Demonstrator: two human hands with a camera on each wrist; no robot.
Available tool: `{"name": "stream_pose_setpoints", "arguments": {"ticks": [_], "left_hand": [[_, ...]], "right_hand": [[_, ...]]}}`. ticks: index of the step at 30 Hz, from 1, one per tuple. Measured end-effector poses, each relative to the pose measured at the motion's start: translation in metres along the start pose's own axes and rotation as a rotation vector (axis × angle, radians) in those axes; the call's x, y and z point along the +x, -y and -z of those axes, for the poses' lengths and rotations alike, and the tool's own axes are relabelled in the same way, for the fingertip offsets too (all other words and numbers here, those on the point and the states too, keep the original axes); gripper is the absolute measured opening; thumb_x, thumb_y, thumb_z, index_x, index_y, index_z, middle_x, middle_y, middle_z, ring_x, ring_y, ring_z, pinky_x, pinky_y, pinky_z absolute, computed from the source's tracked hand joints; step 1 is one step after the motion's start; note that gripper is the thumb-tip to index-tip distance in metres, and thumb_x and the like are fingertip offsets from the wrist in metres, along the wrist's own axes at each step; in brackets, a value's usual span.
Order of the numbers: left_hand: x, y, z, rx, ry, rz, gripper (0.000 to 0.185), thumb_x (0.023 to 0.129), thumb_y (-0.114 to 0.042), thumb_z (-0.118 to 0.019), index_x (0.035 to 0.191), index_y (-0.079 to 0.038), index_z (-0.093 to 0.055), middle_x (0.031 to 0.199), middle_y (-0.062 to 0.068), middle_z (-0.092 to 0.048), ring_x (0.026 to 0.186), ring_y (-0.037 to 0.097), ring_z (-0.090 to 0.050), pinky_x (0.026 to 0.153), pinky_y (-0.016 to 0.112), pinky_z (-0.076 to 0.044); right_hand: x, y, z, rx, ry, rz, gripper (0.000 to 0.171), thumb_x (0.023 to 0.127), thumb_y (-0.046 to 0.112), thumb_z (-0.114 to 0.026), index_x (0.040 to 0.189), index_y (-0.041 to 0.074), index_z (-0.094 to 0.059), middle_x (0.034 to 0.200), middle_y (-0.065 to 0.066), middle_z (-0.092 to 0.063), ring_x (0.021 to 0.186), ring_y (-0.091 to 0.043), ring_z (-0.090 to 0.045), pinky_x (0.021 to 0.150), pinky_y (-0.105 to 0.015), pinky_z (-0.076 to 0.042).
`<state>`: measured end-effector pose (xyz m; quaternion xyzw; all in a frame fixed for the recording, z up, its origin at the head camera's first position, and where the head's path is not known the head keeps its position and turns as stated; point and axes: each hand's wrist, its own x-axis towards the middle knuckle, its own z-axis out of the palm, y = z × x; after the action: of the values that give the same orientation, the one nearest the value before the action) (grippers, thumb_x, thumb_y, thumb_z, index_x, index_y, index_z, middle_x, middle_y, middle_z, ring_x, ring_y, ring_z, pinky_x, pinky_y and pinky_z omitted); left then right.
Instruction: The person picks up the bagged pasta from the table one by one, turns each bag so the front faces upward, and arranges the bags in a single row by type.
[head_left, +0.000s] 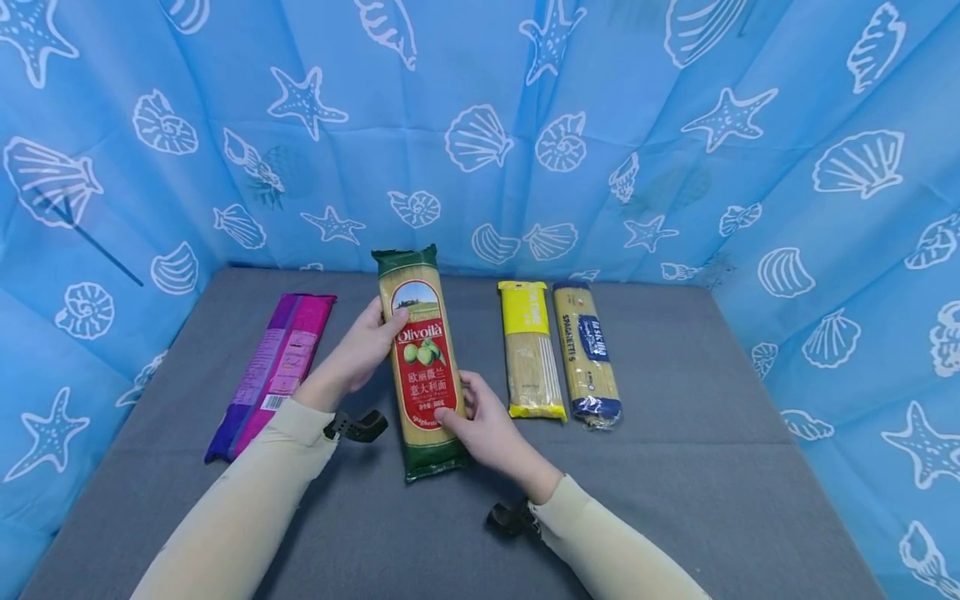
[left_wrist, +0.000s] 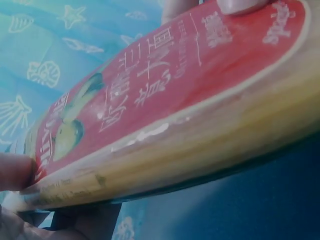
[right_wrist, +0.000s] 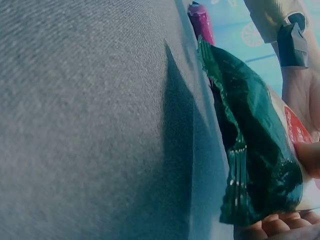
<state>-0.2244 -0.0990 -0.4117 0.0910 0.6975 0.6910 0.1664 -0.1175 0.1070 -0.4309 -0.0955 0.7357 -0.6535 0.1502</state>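
I see my left hand (head_left: 365, 343) and right hand (head_left: 483, 425), fingers clamped on a green spaghetti pack (head_left: 422, 360) lifted above the grey table (head_left: 675, 467); a purple pack (head_left: 272, 372) lies left of it.

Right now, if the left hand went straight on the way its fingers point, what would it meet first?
The left hand already grips the green spaghetti pack, so that comes first. Beyond it, the line runs toward the yellow spaghetti pack, which lies flat on the gray table, though depth is hard to judge.

Both arms reach forward in beige sleeves. The left hand (head_left: 365, 346) has its fingers curled, thumb on top. The right hand (head_left: 483, 425) is curled too, nearer the body
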Motion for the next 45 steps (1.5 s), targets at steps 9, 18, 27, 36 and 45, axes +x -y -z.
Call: {"name": "stream_pose_setpoints", "arguments": {"ticks": [9, 18, 27, 36, 45], "left_hand": [[0.002, 0.012, -0.01, 0.093, 0.016, 0.0, 0.058, 0.101, -0.029, -0.052, 0.149, -0.017, -0.023, 0.129, 0.013, -0.051, 0.111, 0.028, -0.058, 0.086, 0.042, -0.052], [0.0, 0.027, -0.026, 0.178, 0.118, 0.055, 0.075, 0.097, -0.024, -0.06, 0.156, -0.023, -0.013, 0.137, 0.014, -0.047, 0.104, 0.026, -0.063, 0.079, 0.041, -0.055], [0.003, 0.049, -0.04, 0.174, 0.072, 0.069, 0.074, 0.098, -0.018, -0.06, 0.156, -0.02, -0.014, 0.134, 0.014, -0.047, 0.097, 0.025, -0.064, 0.076, 0.038, -0.056], [0.01, 0.062, -0.049, 0.164, 0.01, 0.117, 0.07, 0.098, -0.015, -0.059, 0.154, -0.014, -0.018, 0.127, 0.015, -0.054, 0.091, 0.024, -0.066, 0.074, 0.038, -0.056], [0.018, 0.062, -0.054, 0.185, -0.016, 0.107, 0.068, 0.097, -0.013, -0.059, 0.154, -0.013, -0.021, 0.131, 0.013, -0.054, 0.096, 0.024, -0.064, 0.075, 0.036, -0.056]], "right_hand": [[0.004, -0.005, 0.005, 0.02, -0.065, 0.001, 0.053, 0.095, 0.007, -0.062, 0.141, 0.004, -0.035, 0.12, -0.015, -0.061, 0.102, -0.025, -0.064, 0.081, -0.037, -0.055], [0.004, 0.006, 0.016, 0.044, -0.131, 0.011, 0.053, 0.096, 0.004, -0.058, 0.141, -0.005, -0.032, 0.125, -0.022, -0.058, 0.106, -0.03, -0.063, 0.083, -0.035, -0.055], [0.012, -0.017, 0.022, 0.034, -0.145, -0.02, 0.055, 0.096, 0.007, -0.059, 0.142, -0.005, -0.03, 0.126, -0.024, -0.056, 0.105, -0.035, -0.063, 0.081, -0.038, -0.055], [0.02, -0.034, 0.023, -0.126, -0.22, -0.08, 0.052, 0.096, 0.016, -0.062, 0.139, 0.0, -0.038, 0.112, -0.016, -0.062, 0.091, -0.022, -0.066, 0.073, -0.034, -0.056], [0.025, -0.031, 0.025, -0.277, -0.272, -0.126, 0.05, 0.096, 0.02, -0.062, 0.136, 0.0, -0.042, 0.111, -0.013, -0.06, 0.09, -0.019, -0.063, 0.072, -0.034, -0.055]]}}
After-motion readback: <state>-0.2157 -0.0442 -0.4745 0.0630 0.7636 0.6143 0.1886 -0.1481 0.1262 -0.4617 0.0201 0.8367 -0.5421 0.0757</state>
